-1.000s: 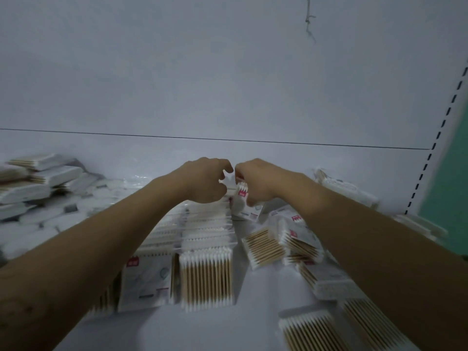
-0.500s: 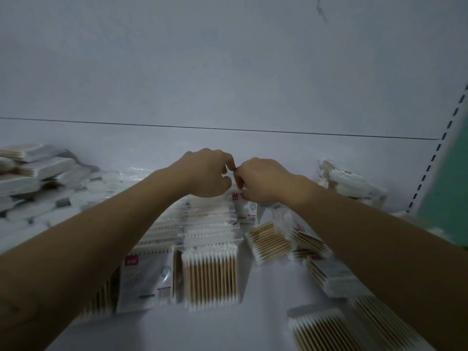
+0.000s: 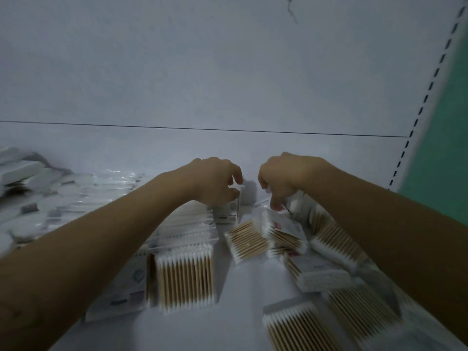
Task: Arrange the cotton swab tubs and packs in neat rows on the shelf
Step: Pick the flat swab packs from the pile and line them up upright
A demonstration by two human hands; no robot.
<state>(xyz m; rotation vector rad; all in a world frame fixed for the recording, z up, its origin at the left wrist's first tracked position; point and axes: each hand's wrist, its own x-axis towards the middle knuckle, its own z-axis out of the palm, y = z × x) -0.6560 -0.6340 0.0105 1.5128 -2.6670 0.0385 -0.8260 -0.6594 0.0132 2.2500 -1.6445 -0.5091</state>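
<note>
Standing a pack [image 3: 226,211] at the back of the row [image 3: 186,236], the left hand [image 3: 215,181] is gripping its top; the right hand [image 3: 281,176], just apart, is reaching curled fingers into the loose packs [image 3: 283,230], grip unclear. Next, I'd judge, a loose pack is needing squaring into line. The white shelf [image 3: 240,295] is backing onto a pale wall [image 3: 228,59].

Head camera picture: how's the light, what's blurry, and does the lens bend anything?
Head view, light: dim, bluish, even, no harsh glare. Head view, sharpness: left hand and right hand are motion-smeared; swab packs near the bottom edge are soft. Head view, shadow: faint, on the back panel between the hands. Head view, distortion: the slotted upright at right bows.
</note>
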